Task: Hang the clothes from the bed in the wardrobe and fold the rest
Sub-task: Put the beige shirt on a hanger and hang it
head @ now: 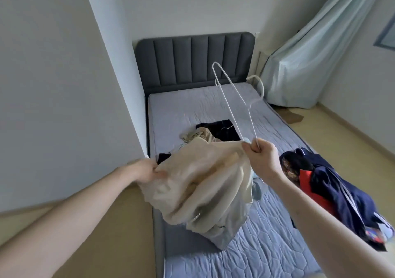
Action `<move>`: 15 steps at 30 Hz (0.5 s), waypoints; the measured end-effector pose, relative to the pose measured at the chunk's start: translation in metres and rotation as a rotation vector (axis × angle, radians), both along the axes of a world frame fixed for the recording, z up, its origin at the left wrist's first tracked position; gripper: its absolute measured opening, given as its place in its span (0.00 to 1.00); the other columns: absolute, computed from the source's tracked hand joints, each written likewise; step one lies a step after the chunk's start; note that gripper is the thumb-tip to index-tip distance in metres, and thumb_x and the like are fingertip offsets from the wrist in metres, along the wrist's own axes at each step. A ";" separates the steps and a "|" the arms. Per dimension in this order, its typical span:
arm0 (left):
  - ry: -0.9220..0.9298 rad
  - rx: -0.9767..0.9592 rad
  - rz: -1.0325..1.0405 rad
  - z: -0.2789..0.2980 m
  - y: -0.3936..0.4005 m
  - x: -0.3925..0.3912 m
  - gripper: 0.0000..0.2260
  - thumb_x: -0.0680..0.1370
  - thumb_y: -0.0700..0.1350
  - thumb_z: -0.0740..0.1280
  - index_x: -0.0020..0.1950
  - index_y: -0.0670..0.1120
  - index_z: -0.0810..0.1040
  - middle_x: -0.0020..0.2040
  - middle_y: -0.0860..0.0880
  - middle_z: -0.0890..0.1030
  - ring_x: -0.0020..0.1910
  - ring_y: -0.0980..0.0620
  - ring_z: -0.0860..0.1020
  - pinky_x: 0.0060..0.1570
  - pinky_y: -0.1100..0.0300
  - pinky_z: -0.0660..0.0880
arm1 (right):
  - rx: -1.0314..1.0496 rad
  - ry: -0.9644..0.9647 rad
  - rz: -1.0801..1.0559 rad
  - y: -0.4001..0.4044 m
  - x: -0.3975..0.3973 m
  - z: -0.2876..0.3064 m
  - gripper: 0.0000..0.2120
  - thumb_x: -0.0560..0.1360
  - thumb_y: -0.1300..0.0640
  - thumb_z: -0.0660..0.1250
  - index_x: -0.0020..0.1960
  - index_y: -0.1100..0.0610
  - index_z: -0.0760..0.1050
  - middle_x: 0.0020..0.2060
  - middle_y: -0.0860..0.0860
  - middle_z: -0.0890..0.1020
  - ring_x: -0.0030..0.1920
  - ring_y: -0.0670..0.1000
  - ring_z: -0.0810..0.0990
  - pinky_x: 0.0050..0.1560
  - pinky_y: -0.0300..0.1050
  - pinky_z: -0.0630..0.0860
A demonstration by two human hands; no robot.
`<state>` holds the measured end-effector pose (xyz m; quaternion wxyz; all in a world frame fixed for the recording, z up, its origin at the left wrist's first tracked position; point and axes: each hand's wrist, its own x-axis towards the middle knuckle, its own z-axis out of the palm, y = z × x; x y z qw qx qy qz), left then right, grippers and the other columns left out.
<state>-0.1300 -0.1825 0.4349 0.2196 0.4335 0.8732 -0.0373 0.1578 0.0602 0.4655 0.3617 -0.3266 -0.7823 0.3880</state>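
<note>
No legible text, label, brand, number or sign on any surface in the head view.

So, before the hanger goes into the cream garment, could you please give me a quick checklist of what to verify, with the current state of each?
1. Right hand grips the hanger: ok.
2. Left hand holds the cream garment: ok.
3. Garment lifted off the bed: ok at the top; its lower end seems to touch the mattress.
4. Neck opening found and spread: cannot tell, the cloth is bunched.
5. Hanger inside the garment: not ok, it points up and away, only its lower end by the cloth.
6. Garment free of the dark clothes behind: cannot tell.
</note>
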 end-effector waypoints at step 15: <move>-0.376 0.778 0.202 -0.012 0.057 0.138 0.11 0.83 0.40 0.62 0.43 0.48 0.77 0.35 0.54 0.77 0.35 0.56 0.73 0.39 0.57 0.68 | -0.251 -0.119 0.256 -0.016 0.007 -0.051 0.29 0.74 0.54 0.77 0.33 0.52 0.55 0.26 0.44 0.70 0.28 0.45 0.63 0.28 0.35 0.61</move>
